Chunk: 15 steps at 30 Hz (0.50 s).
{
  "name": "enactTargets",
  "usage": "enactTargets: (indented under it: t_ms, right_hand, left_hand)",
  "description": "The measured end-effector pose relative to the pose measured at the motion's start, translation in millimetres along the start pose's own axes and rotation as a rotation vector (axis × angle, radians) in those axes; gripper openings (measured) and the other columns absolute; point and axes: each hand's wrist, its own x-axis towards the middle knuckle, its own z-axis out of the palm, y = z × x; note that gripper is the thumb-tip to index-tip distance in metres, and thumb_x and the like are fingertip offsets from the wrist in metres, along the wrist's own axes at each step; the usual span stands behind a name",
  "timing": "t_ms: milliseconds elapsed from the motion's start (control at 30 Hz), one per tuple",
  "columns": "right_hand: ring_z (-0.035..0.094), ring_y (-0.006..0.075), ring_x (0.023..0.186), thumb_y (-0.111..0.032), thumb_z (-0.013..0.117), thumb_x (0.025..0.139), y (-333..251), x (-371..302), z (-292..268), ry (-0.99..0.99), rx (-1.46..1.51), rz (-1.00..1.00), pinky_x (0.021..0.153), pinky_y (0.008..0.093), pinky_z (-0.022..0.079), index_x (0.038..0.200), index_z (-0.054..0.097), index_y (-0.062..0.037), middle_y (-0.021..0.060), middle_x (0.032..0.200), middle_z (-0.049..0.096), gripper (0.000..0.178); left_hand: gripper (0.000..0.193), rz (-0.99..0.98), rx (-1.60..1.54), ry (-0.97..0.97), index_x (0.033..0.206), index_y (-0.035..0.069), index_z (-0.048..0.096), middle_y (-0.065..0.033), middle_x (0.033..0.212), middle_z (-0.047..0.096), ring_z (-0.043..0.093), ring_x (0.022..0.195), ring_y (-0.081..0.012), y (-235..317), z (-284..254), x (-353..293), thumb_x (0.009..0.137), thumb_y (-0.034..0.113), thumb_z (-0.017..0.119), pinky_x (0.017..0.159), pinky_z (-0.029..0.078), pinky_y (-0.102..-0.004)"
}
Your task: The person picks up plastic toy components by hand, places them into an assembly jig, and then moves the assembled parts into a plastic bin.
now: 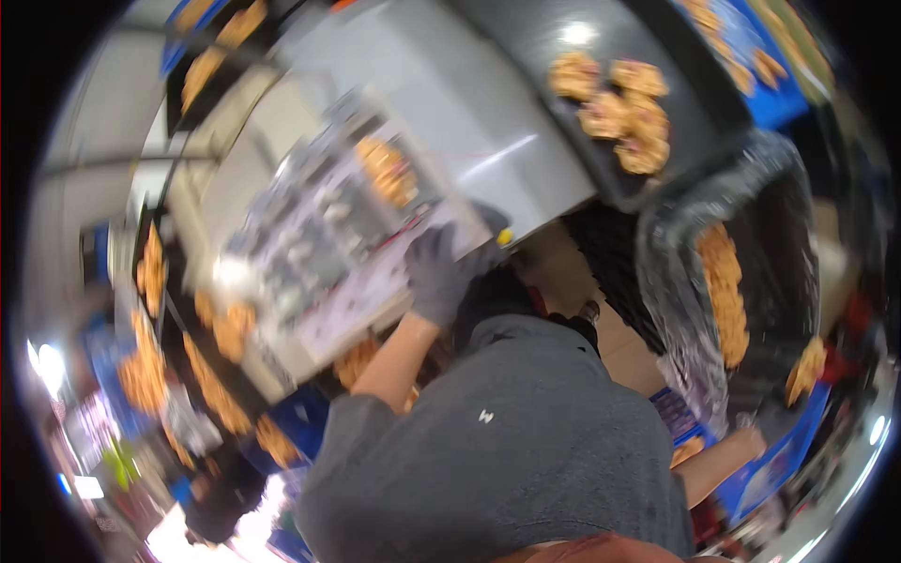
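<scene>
My left hand (pixel 436 277), in a dark grey glove, rests at the near edge of a white work surface (pixel 361 314), fingers spread and seemingly holding nothing. Beyond it, clear plastic packaging (pixel 324 220) sits in a blurred row, with golden cookies (pixel 387 172) in one part. Out to the far right, my gloved right hand (pixel 774 419) is closed at a few golden cookies (pixel 805 372); blur hides the exact grip. It is beside a black bin (pixel 774 235) lined with clear plastic film. A long row of cookies (pixel 723 296) lies inside that bin.
A dark tray (pixel 526 38) with several red-flecked cookies (pixel 624 113) stands ahead, right of a grey metal surface (pixel 441 84). Blue crates (pixel 779 103) are at upper right. Racks of cookies (pixel 143 366) line the left. Another person (pixel 221 502) appears at lower left.
</scene>
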Motion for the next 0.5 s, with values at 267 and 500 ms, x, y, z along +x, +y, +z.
enactTargets:
  t_ms: [267,500]
  right_hand:
    - [0.060,0.0158,0.091,-0.017,0.059,0.086,46.2,-83.8,-152.0,0.452,0.838,0.043,0.071,0.0233,0.048,0.109,0.055,-0.0001,0.0070,0.105,0.060,0.029]
    - [0.058,0.0184,0.098,-0.016,0.056,0.087,185.1,-158.3,-353.5,0.959,0.316,-0.152,0.077,0.0255,0.048,0.110,0.055,-0.0016,0.0107,0.109,0.059,0.027]
  left_hand:
    - [0.034,0.007,-0.250,0.321,0.090,0.000,0.053,-0.0182,0.101,0.051,0.053,0.090,-0.0353,7.3,45.1,-31.2,0.078,0.028,0.068,0.076,0.045,-0.0465]
    - [0.023,0.402,-0.315,0.582,0.095,-0.003,0.047,-0.0183,0.100,0.048,0.048,0.100,-0.0328,262.5,51.9,-54.3,0.081,0.003,0.064,0.086,0.042,-0.0430]
